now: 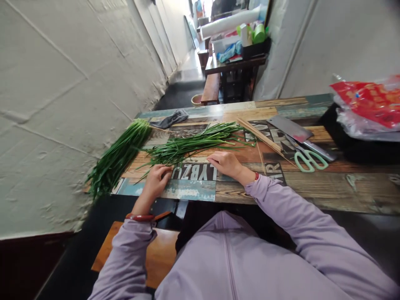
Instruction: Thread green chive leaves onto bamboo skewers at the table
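Observation:
A loose spread of garlic chives [193, 143] lies across the middle of the table. A thicker chive bundle [120, 156] rests at the table's left end, its leaves hanging over the edge. My left hand [158, 179] is at the front edge of the table, fingers curled together, just below the leafy ends of the spread. My right hand [226, 163] rests on the wood to the right, fingers bent inward in a loose pinch. Anything inside either hand is hidden. Thin wooden skewers [261, 135] lie beyond my right hand.
Green-handled scissors [311, 161] overlap a cleaver [292, 128] on the right. Beyond them sits a black container [353, 146] with a red plastic bag [368, 100]. A grey cloth [170, 119] lies at the back edge. A wall [62, 104] borders the table's left side.

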`<state>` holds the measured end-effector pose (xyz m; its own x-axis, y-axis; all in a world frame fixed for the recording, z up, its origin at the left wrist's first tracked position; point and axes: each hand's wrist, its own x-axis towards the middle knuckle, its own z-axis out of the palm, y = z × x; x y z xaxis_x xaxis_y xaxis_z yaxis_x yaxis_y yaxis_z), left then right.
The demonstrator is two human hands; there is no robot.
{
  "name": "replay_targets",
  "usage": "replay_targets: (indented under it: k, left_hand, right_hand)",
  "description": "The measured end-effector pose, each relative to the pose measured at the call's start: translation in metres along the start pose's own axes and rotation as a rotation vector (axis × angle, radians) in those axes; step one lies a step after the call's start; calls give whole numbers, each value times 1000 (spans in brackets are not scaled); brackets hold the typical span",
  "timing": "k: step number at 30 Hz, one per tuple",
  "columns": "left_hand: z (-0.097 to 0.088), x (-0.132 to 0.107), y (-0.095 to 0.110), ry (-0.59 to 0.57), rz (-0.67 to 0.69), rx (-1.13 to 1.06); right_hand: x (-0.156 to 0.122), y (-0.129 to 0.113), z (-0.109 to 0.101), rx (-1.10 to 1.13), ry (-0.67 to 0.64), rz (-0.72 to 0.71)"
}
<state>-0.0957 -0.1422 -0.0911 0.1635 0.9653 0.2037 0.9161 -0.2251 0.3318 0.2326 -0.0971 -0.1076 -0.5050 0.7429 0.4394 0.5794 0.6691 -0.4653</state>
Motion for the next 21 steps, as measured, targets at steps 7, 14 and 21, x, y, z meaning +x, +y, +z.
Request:
replay_targets:
  k: [7, 14, 21]
  left_hand:
    - [-7, 44, 17, 118, 33, -93]
    - [13, 60, 90, 118, 199, -137]
    - [27, 56, 123, 2, 413, 129]
  right_hand:
    - [3, 7, -4, -47, 36, 100]
    - [7, 14, -9, -38, 85, 140]
    - [9, 45, -48, -165, 135, 348]
